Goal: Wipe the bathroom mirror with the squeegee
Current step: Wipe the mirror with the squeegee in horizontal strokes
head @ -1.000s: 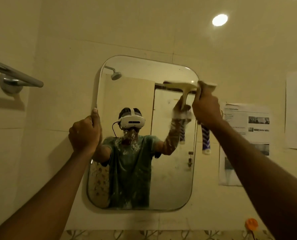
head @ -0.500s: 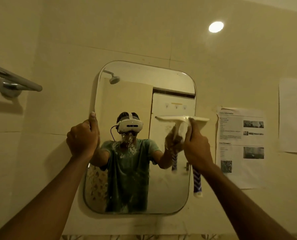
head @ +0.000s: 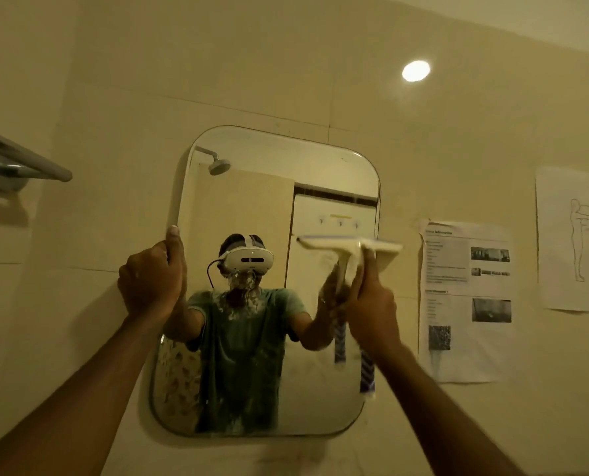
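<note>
Cream plastic squeegee (head: 349,247): blade now at mid-height on mirror (head: 272,156), right edge, down from top right corner a second ago. Right hand (head: 372,304): fisted round handle. Left hand (head: 152,280): clamped on mirror's left edge, unmoved. Upper right strip reads clear; white spatter remains at centre and lower left. Judged: downward stroke half done, further passes leftward needed.

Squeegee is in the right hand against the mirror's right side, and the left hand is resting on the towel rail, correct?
Not quite. The head view shows the left hand gripping the mirror's left edge, not the towel rail. The squeegee is in the right hand.
</note>
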### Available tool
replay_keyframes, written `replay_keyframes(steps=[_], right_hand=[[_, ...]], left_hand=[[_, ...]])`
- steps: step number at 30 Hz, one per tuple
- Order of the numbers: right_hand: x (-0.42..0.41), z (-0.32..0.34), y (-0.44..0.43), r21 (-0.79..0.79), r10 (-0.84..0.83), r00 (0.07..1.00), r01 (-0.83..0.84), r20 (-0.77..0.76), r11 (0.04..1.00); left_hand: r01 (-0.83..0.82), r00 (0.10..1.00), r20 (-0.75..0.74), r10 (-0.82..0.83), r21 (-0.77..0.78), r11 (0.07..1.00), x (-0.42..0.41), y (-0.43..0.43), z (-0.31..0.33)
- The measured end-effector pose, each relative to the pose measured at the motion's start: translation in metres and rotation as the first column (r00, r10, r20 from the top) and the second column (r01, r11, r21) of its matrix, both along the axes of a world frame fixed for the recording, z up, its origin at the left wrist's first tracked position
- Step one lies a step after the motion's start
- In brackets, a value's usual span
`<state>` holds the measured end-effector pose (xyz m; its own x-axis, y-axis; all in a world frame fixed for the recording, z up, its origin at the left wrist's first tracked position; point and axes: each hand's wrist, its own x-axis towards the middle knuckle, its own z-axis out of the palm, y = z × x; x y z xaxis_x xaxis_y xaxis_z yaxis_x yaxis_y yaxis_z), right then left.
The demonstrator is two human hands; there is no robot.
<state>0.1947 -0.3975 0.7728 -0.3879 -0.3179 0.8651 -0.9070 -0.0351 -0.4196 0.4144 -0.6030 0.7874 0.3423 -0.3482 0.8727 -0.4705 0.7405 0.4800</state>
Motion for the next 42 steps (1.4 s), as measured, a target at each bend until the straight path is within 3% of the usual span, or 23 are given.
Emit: replay_keyframes(steps=[4, 11, 16, 21, 25, 30, 34, 38, 42], right_hand=[[0.007, -0.020, 0.010, 0.069, -0.009, 0.999, 0.006, 0.044, 0.998], [-0.005, 0.062, 0.007, -0.022, -0.036, 0.999, 0.037, 0.032, 0.999], [-0.001, -0.002, -0.006, -0.034, -0.045, 0.999, 0.045, 0.023, 0.998], [0.019, -0.073, -0.001, 0.044, -0.078, 0.989, 0.073, 0.126, 0.996], [0.019, -0.040, 0.006, -0.006, -0.024, 0.988, 0.026, 0.153, 1.000], [0.008, 0.015, -0.005, -0.138, -0.077, 0.992, 0.091, 0.102, 0.986], [0.009, -0.049, -0.008, -0.102, -0.090, 0.990, 0.101, 0.104, 0.990], [0.015, -0.120, -0.001, 0.044, -0.137, 0.978, 0.131, 0.157, 0.990], [0.018, -0.097, 0.008, 0.021, -0.032, 0.974, 0.028, 0.223, 0.999]], left_hand=[[0.005, 1.000, -0.014, -0.004, 0.022, 1.000, 0.000, 0.005, 0.002], [0.006, 1.000, -0.024, -0.006, 0.011, 1.000, 0.000, 0.006, 0.001], [0.017, 0.999, -0.033, -0.018, -0.018, 1.000, 0.001, 0.001, -0.001], [0.053, 0.999, 0.002, -0.053, -0.010, 0.999, 0.005, -0.001, 0.000], [0.061, 0.998, 0.026, -0.061, -0.004, 0.998, 0.005, -0.005, -0.002], [0.078, 0.996, 0.049, -0.078, 0.006, 0.997, 0.008, -0.012, -0.008], [0.092, 0.996, 0.022, -0.092, 0.006, 0.996, 0.006, -0.013, -0.020], [0.094, 0.995, 0.026, -0.094, 0.027, 0.995, 0.007, -0.012, -0.023], [0.085, 0.996, 0.031, -0.086, 0.039, 0.996, 0.005, -0.008, -0.026]])
